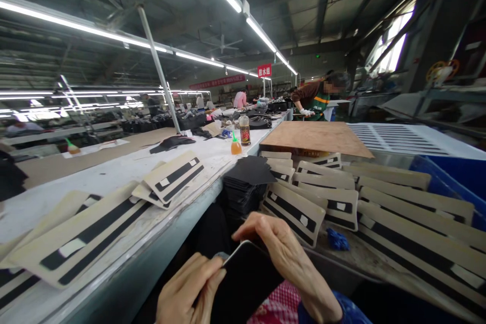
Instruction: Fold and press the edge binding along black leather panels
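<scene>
Low in front of me is a flat black panel [245, 283] with a thin pale edge along its top left. My left hand [192, 288] is closed on the panel's left edge, thumb and fingers pinched together. A small greyish bit [221, 255] shows by its fingertips; I cannot make out what it is. Curled over the panel's upper right side is my right hand [279, 245], fingers bent and close together, its thumb hidden. Just beyond the hands stands a stack of black sheets [246, 177].
Beige panels with black strips lie on the left white table [140, 223] and fill the right bench [322, 182]. A blue crumpled scrap [337, 239], glue bottle [236, 145], labelled jar [245, 131], brown board [315, 136] and blue bin [455, 177] are around. A co-worker [317, 98] leans beyond the board.
</scene>
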`<action>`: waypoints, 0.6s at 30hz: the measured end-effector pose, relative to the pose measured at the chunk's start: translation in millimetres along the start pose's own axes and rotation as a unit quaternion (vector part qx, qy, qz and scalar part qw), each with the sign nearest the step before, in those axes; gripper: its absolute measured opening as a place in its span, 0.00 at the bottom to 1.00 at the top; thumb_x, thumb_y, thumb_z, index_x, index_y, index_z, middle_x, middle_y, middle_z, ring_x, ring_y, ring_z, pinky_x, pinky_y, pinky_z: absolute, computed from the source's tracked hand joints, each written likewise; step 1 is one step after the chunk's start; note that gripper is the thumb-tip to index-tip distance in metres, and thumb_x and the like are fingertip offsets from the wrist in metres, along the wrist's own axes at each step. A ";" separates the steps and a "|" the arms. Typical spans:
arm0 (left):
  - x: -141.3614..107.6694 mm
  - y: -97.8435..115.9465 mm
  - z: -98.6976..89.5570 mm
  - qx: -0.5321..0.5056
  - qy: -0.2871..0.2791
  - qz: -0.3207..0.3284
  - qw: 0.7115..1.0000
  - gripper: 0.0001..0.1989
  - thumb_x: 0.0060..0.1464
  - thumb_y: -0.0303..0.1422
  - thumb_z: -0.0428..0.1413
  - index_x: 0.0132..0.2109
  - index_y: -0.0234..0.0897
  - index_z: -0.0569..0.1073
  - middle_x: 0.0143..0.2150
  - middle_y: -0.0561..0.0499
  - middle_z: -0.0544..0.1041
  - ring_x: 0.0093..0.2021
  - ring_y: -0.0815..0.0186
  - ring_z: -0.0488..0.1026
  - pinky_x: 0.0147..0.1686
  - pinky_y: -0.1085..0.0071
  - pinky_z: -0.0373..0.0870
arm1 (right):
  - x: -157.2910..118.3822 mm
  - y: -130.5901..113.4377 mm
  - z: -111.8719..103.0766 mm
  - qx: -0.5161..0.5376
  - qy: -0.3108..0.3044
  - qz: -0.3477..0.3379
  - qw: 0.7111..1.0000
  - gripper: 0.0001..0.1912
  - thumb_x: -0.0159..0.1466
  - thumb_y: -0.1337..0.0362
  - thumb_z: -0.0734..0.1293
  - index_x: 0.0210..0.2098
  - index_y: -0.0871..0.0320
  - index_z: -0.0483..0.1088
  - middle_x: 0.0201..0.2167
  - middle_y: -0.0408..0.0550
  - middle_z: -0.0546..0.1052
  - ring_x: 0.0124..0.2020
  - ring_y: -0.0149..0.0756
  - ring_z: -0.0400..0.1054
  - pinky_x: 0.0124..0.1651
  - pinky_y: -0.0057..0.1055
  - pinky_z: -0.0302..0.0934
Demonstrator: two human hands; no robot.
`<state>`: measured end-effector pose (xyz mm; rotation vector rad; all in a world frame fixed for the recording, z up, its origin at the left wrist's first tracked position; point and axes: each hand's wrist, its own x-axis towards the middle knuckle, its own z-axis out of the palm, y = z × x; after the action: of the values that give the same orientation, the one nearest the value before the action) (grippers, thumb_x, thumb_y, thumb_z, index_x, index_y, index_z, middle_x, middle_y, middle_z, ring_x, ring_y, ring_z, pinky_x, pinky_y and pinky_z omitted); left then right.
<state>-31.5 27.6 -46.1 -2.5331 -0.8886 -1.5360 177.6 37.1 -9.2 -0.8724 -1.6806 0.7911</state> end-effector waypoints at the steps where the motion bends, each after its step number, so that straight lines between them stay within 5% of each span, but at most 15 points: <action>1: 0.7 -0.7 1.4 -0.010 -0.006 0.003 1.000 0.12 0.64 0.20 0.54 0.49 0.40 0.73 0.32 0.53 0.80 0.30 0.70 0.78 0.33 0.77 0.75 | 0.5 0.0 -1.7 -0.018 -0.018 -0.022 0.999 0.34 0.71 0.36 0.57 0.44 0.58 0.81 0.35 0.49 0.78 0.35 0.36 0.72 0.39 0.31 0.64; 3: 4.0 -1.1 5.4 -0.020 -0.023 0.010 0.999 0.13 0.64 0.18 0.52 0.48 0.39 0.72 0.32 0.53 0.79 0.29 0.70 0.75 0.32 0.77 0.74 | 0.3 -0.7 -2.8 -0.097 -0.060 -0.077 0.990 0.31 0.66 0.38 0.66 0.49 0.57 0.81 0.38 0.50 0.79 0.39 0.39 0.73 0.42 0.32 0.64; 5: 9.8 -0.4 8.9 -0.023 -0.038 0.010 0.999 0.12 0.64 0.18 0.51 0.46 0.39 0.72 0.30 0.53 0.77 0.28 0.70 0.74 0.30 0.77 0.72 | -1.0 -0.9 -1.2 -0.166 -0.080 -0.091 0.979 0.23 0.65 0.45 0.72 0.42 0.59 0.83 0.33 0.49 0.79 0.35 0.37 0.73 0.39 0.31 0.63; 9: 22.1 -4.5 1.7 -0.019 -0.071 -0.016 0.997 0.10 0.67 0.25 0.53 0.36 0.41 0.73 0.25 0.55 0.75 0.24 0.70 0.72 0.26 0.77 0.69 | -2.2 2.8 -6.3 -0.162 -0.055 -0.060 0.983 0.05 0.63 0.63 0.77 0.33 0.59 0.84 0.28 0.45 0.78 0.31 0.34 0.73 0.34 0.27 0.62; 12: 19.0 -17.0 -18.3 -0.015 -0.087 -0.065 0.994 0.11 0.65 0.32 0.58 0.32 0.41 0.76 0.24 0.56 0.76 0.23 0.71 0.73 0.25 0.79 0.70 | -2.6 6.6 -26.4 -0.123 -0.002 -0.043 0.992 0.04 0.62 0.68 0.76 0.30 0.57 0.82 0.27 0.43 0.78 0.30 0.33 0.73 0.35 0.26 0.62; 15: 1.9 -31.0 -35.8 -0.076 -0.058 -0.253 0.963 0.11 0.56 0.42 0.65 0.31 0.42 0.81 0.26 0.54 0.80 0.26 0.68 0.78 0.28 0.80 0.73 | -6.9 10.6 -47.8 -0.090 0.080 -0.047 0.992 0.07 0.62 0.65 0.74 0.28 0.55 0.80 0.25 0.41 0.77 0.27 0.32 0.71 0.33 0.27 0.62; 18: -16.1 -38.9 -37.8 -0.250 0.068 -0.460 0.850 0.18 0.49 0.50 0.67 0.37 0.41 0.82 0.30 0.53 0.82 0.32 0.62 0.80 0.34 0.74 0.78 | -12.9 16.7 -55.7 -0.055 0.144 -0.042 0.987 0.11 0.63 0.59 0.74 0.26 0.54 0.79 0.23 0.41 0.76 0.25 0.31 0.69 0.29 0.27 0.59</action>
<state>-86.5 40.6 -49.9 -2.2990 -2.1235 -2.4059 236.7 39.6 -15.8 -0.9372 -1.5037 0.4910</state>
